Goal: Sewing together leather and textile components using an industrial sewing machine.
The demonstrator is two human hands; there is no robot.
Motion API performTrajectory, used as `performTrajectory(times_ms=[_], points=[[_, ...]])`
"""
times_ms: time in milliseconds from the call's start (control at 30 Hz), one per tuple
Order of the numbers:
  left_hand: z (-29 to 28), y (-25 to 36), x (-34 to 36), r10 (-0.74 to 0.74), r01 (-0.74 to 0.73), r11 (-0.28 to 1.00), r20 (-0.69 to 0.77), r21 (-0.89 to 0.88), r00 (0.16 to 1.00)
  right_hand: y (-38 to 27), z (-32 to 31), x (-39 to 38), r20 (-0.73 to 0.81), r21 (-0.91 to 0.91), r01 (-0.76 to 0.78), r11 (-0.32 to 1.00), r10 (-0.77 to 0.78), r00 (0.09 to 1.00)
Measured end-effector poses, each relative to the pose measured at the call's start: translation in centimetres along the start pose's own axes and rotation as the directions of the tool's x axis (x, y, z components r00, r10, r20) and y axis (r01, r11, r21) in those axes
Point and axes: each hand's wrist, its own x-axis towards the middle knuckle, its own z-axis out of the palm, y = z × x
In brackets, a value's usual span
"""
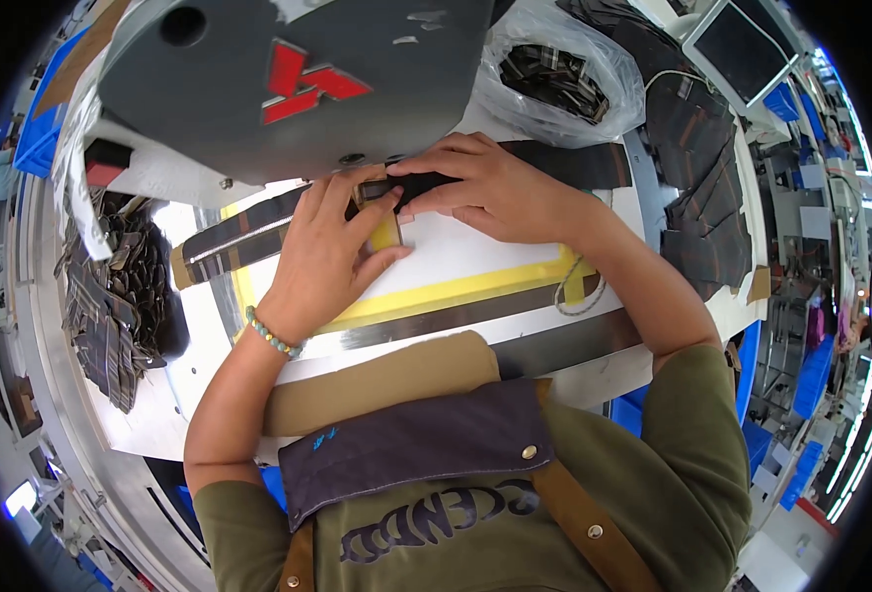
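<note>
Just under the grey housing of the sewing machine, both hands met on a long dark plaid strip of fabric that lay across the white work plate. The left hand was closed on the strip, thumb and fingers pinching it together with a small tan piece, apparently to keep the two layers aligned at the point where the machine head came down. Immediately to the right of that pinch, the right hand lay flat with fingers curled over the strip, pressing it down rather than lifting it; whether it truly clasped the fabric could not be told, since the fingertips hid the edge. The strip ran away from the grip toward the left, its loose end resting on the metal table, and continued right beneath the right palm.

Below the grip, yellow tape bordered the plate, seemingly as a guide for lining up work. Well apart to the left sat a heap of cut plaid pieces, and up to the right a clear plastic bag held more, both within reach.
</note>
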Motion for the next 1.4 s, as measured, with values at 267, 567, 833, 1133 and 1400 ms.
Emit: performTrajectory(times_ms=[267,567,833,1133,1400], points=[[0.2,-0.5,0.5,0.117,-0.117,0.990,0.006,0.082,0.993,0.5,0.3,-0.2,-0.014,-0.035,0.033,0.999,-0.034,0.999],[0.2,-1.0,0.4,0.069,-0.069,0.997,0.012,0.028,0.998,-0.2,-0.6,-1.3,0.011,-0.252,0.026,0.967,-0.024,1.000],[-0.3,-1.0,0.2,0.000,-0.003,0.995,-0.021,-0.100,1.000,-0.1,-0.2,-1.3,0.011,-0.272,0.060,0.960,-0.060,0.998],[-0.5,-1.9,-0.4,0.087,-0.093,0.995,-0.143,-0.039,0.986,0.3,-0.3,-1.0,0.018,-0.283,0.093,0.955,-0.091,0.996],[-0.1,-1.0,0.2,0.114,-0.118,0.988,0.050,0.095,0.992,0.9,-0.1,-0.9,-0.026,-0.215,0.096,0.972,-0.103,0.994]])
